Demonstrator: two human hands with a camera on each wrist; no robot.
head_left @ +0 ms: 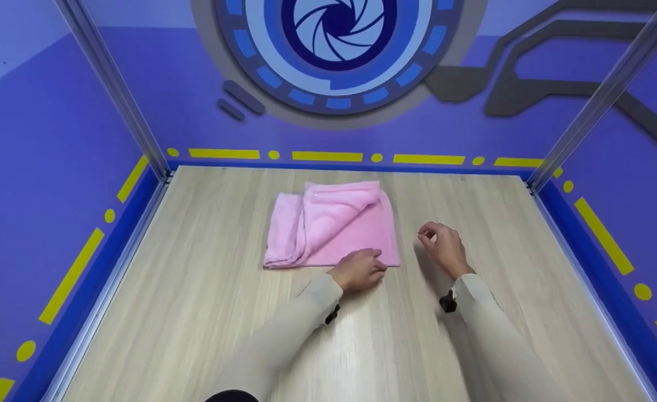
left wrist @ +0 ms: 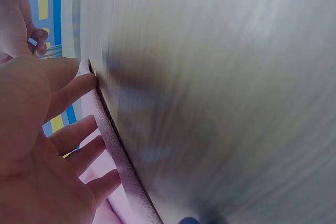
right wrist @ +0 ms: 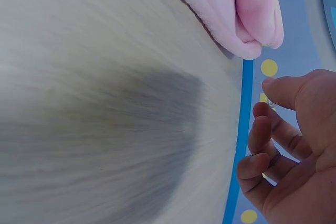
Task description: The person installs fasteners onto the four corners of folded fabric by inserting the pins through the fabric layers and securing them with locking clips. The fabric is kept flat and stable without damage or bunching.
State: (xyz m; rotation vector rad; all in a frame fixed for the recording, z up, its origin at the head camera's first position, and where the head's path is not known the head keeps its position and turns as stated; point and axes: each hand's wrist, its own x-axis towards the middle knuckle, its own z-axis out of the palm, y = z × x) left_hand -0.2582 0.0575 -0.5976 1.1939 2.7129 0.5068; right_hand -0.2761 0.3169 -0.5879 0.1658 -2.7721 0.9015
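A pink fleece cloth (head_left: 356,234), folded into a rough rectangle, lies on the wooden tabletop. Its upper layer is turned back diagonally, and a thicker fold runs along its left side. My left hand (head_left: 359,271) is at the cloth's near edge, toward the right corner. In the left wrist view its fingers (left wrist: 84,156) are spread and fairly straight, with the tips right at the pink edge (left wrist: 123,166). My right hand (head_left: 444,248) hovers to the right of the cloth, apart from it. Its fingers (right wrist: 260,135) are loosely curled, and a gap shows between thumb and forefinger.
Blue-purple panels (head_left: 317,137) with yellow dashes enclose the table (head_left: 194,312) at the back and both sides. Metal posts (head_left: 591,111) stand at the two back corners. Metal rails (head_left: 110,279) run along the table's sides.
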